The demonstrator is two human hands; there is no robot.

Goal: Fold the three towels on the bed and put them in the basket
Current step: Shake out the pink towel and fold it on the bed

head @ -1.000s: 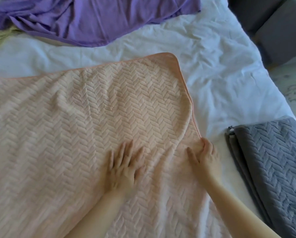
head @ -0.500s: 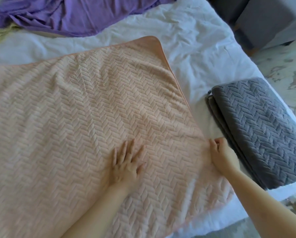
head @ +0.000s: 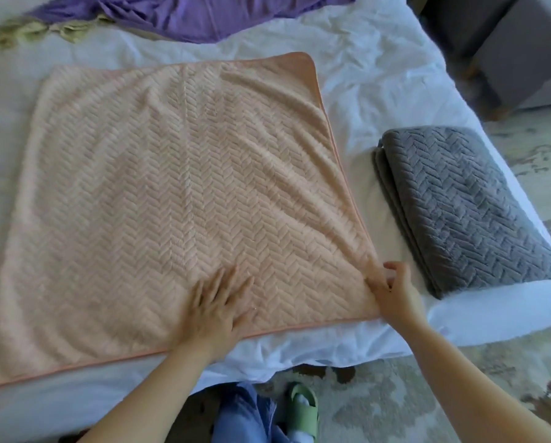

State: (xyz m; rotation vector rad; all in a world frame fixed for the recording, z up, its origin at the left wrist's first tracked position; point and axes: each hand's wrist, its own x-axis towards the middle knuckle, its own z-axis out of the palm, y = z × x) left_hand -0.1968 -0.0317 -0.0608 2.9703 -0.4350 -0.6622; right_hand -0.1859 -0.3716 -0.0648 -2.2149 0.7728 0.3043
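Note:
A large peach towel [head: 171,193] with a herringbone weave lies spread flat on the white bed [head: 379,84]. My left hand [head: 215,310] presses flat on it near its front edge, fingers spread. My right hand [head: 394,290] pinches the towel's right edge close to the front right corner, and creases run from that grip up across the cloth. A grey towel [head: 469,209] lies folded on the bed's right side, just beyond my right hand. A purple towel [head: 197,14] lies crumpled at the far edge. No basket is in view.
A yellow-green cloth [head: 31,33] peeks out beside the purple towel at the far left. Grey furniture [head: 517,49] stands past the bed's right corner. The bed's front edge is close, with patterned floor [head: 379,407] and my foot in a green slipper [head: 304,410] below.
The view pulled back toward the bed's front edge. My right hand slid down the peach towel's right edge to near its front corner and now pinches it. My left hand stays pressed on the towel.

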